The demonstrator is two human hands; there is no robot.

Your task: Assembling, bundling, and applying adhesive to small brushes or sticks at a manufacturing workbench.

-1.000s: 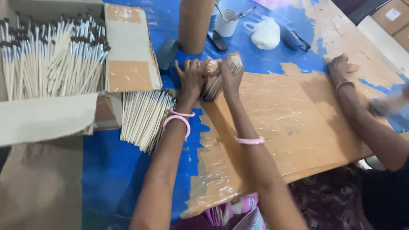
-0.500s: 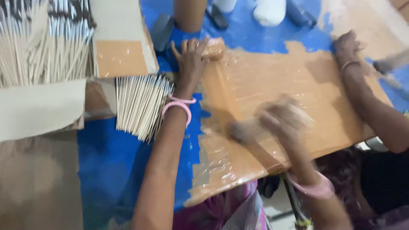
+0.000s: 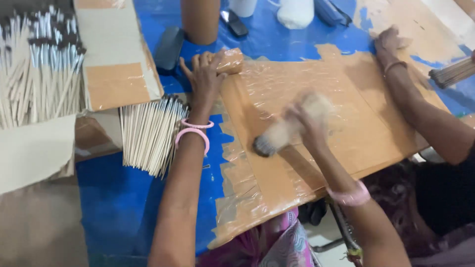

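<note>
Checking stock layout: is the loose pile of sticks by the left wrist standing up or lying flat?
Lying flat. The stick pile is fanned out on the blue table, beside the left hand's wrist and touching the cardboard box's edge.

Blue table [image 3: 123, 198], pink bangles [image 3: 194, 136]

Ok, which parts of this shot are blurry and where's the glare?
Head view: the right hand and the stick bundle it grips are smeared by motion blur; the left hand and the loose sticks are sharp; soft glare streaks the clear plastic film over the cardboard.
</note>
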